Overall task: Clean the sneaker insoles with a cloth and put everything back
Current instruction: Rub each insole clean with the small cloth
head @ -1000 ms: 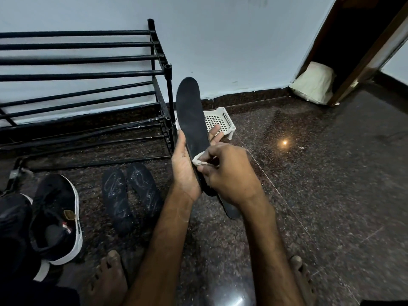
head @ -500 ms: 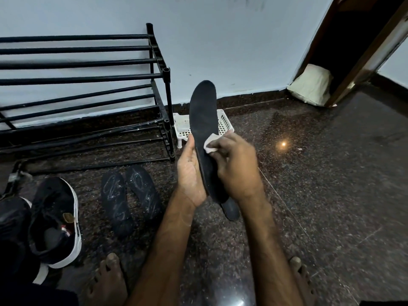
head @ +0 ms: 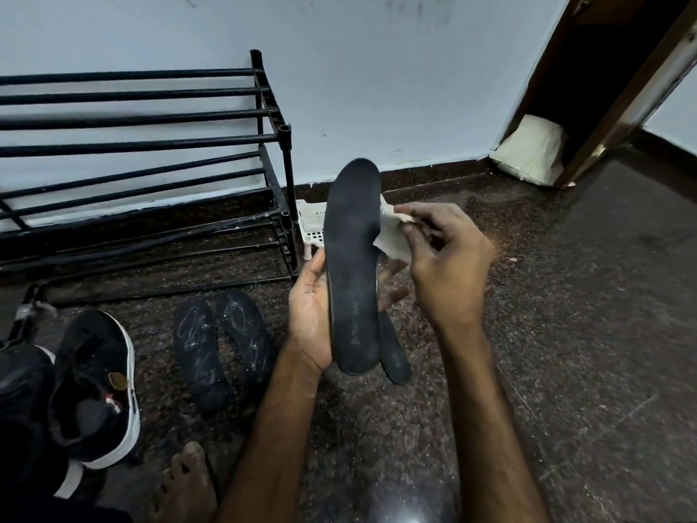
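Bare all the way here: left forearm [head: 275,439] and right forearm [head: 486,428] uncovered from the bottom edge of the frame right up to the wrists, faint hair along both, with the left hand [head: 313,315] and right hand [head: 449,269] just as bare in the middle of the frame, nails kept short. Down at the bottom left, one bare foot [head: 184,481], toes looking kinda dusty. Also some black fabric [head: 45,515] along the lower left edge, maybe a trouser leg, honestly can't tell.

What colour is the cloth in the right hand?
White cloth, clearest in the head view.
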Demonstrator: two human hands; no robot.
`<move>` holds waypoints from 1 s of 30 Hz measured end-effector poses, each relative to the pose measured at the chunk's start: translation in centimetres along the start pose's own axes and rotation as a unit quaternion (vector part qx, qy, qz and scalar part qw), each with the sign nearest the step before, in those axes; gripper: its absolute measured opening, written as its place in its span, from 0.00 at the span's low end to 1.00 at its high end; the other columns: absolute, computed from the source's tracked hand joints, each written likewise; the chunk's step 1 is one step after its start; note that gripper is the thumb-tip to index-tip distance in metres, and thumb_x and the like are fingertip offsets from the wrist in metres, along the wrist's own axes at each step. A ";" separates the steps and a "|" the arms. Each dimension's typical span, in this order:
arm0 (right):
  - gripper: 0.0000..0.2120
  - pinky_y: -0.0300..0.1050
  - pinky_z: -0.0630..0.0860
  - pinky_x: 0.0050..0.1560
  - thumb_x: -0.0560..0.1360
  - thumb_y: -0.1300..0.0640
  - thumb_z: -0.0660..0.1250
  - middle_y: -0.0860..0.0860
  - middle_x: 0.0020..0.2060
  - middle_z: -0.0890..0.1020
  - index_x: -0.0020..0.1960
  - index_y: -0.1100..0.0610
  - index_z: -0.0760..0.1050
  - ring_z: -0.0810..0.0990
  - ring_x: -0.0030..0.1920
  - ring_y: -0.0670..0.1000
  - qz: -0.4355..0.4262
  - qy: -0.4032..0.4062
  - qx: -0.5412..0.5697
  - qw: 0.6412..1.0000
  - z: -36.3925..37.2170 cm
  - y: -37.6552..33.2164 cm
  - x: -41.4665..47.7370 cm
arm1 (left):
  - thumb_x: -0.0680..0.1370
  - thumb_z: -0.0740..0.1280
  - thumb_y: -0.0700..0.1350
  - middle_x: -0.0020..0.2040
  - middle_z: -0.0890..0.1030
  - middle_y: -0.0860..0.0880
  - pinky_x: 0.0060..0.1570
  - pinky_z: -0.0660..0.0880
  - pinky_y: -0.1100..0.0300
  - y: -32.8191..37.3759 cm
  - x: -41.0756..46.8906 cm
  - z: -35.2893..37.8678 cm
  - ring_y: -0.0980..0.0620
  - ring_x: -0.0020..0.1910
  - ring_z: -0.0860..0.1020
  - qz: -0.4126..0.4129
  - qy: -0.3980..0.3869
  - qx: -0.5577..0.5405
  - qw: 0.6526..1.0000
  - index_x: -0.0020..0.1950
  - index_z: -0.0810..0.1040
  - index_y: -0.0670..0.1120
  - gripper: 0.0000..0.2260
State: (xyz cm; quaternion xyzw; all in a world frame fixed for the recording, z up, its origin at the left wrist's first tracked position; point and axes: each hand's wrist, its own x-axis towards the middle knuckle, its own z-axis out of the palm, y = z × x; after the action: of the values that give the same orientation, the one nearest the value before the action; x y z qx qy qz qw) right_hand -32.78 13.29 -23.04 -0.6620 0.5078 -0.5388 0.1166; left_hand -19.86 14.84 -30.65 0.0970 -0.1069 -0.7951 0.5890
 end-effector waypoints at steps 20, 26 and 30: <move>0.07 0.42 0.81 0.49 0.75 0.66 0.70 0.50 0.46 0.86 0.50 0.60 0.83 0.84 0.46 0.47 0.147 -0.298 0.131 0.934 -2.7 0.8 -1.3 | 0.83 0.51 0.59 0.78 0.60 0.37 0.74 0.59 0.38 1.5 1.0 -4.1 0.38 0.77 0.61 0.000 0.036 -0.035 0.999 0.79 0.60 0.41 0.30; 0.10 0.40 0.80 0.52 0.73 0.69 0.71 0.48 0.45 0.85 0.47 0.57 0.85 0.83 0.44 0.44 -0.023 -0.219 -0.003 0.975 2.2 1.3 -2.9 | 0.84 0.52 0.60 0.72 0.70 0.35 0.70 0.69 0.43 0.8 1.5 -3.3 0.40 0.71 0.71 0.003 0.041 -0.051 0.998 0.74 0.68 0.37 0.31; 0.10 0.42 0.78 0.56 0.70 0.66 0.74 0.44 0.44 0.86 0.44 0.52 0.86 0.82 0.47 0.41 0.045 -0.356 0.027 0.933 3.1 1.3 -4.9 | 0.82 0.51 0.61 0.73 0.70 0.36 0.75 0.58 0.44 1.5 1.8 -4.2 0.40 0.73 0.68 0.039 0.093 -0.028 0.995 0.73 0.68 0.36 0.32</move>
State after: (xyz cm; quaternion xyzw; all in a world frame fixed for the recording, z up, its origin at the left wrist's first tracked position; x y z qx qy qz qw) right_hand -30.49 15.42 -28.13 -0.7837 0.4469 -0.2755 0.3320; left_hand -17.83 12.51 -34.32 0.1501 -0.0330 -0.7619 0.6292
